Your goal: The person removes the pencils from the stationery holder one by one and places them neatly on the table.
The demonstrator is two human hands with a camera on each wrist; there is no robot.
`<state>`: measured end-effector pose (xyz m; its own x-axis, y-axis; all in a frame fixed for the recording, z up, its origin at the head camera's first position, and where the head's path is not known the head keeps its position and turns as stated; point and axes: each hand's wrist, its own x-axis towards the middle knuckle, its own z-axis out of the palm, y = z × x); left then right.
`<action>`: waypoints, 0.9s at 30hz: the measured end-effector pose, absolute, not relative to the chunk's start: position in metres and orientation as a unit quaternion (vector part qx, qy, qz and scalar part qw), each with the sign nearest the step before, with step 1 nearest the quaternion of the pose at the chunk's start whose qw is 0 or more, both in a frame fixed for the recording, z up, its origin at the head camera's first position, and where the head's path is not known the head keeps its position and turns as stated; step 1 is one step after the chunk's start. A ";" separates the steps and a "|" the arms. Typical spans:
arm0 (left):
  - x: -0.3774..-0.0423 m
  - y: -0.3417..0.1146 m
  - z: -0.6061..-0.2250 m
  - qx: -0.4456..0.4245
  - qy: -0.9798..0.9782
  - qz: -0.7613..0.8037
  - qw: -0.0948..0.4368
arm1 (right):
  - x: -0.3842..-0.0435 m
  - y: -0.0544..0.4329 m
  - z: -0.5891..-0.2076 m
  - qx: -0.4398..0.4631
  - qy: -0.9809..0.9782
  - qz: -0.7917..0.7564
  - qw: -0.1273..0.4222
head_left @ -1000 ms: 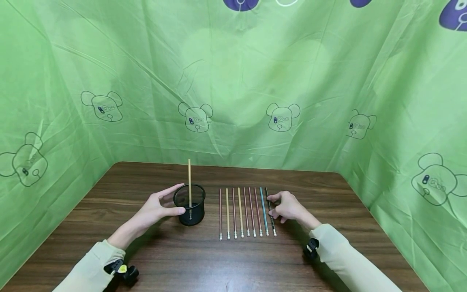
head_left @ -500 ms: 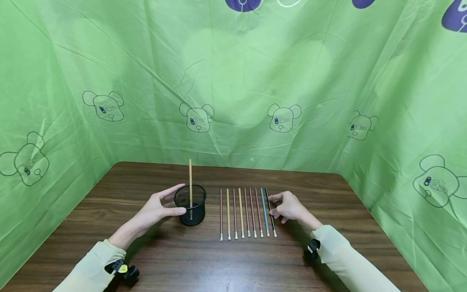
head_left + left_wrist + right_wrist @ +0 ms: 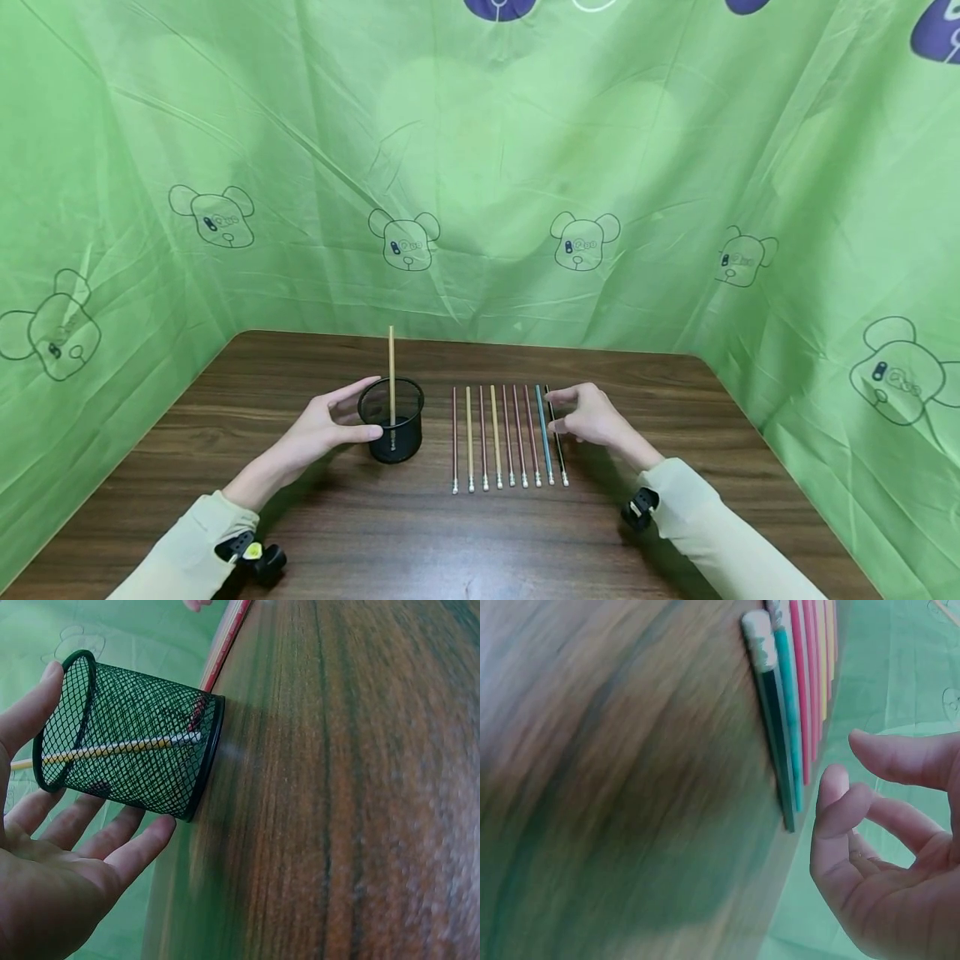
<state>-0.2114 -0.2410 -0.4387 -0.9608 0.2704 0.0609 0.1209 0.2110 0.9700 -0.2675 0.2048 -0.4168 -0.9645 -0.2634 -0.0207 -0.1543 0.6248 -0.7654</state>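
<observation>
A black mesh pencil cup (image 3: 395, 439) stands upright on the table. My left hand (image 3: 318, 431) holds it from the left, thumb in front and fingers round the back. One yellow pencil (image 3: 392, 367) stands in the cup, its eraser end down, seen through the mesh in the left wrist view. To the right lies a row of several pencils, erasers toward me. The black pencil (image 3: 772, 712) is the rightmost, beside a blue pencil (image 3: 543, 433). My right hand (image 3: 592, 415) hovers over the black pencil's upper half, thumb and index finger apart with nothing between them.
Several red pencils (image 3: 482, 437) and yellow pencils (image 3: 495, 433) make up the rest of the row, parallel with narrow gaps. Brown wood-grain table (image 3: 480, 550) runs back to a green cloth (image 3: 480, 167) that hangs behind and at both sides.
My right hand has risen slightly off the black pencil and its fingers have spread. The left hand, the cup and the pencil row stay in place.
</observation>
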 end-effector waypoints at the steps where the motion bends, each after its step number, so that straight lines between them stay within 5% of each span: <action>1: -0.211 -0.241 -0.439 0.126 0.776 0.615 0.061 | -0.267 0.203 -0.415 -0.124 0.899 -0.414 0.064; 27: -0.211 -0.240 -0.437 0.130 0.771 0.620 0.067 | -0.268 0.104 -0.385 -0.270 0.861 -0.428 0.048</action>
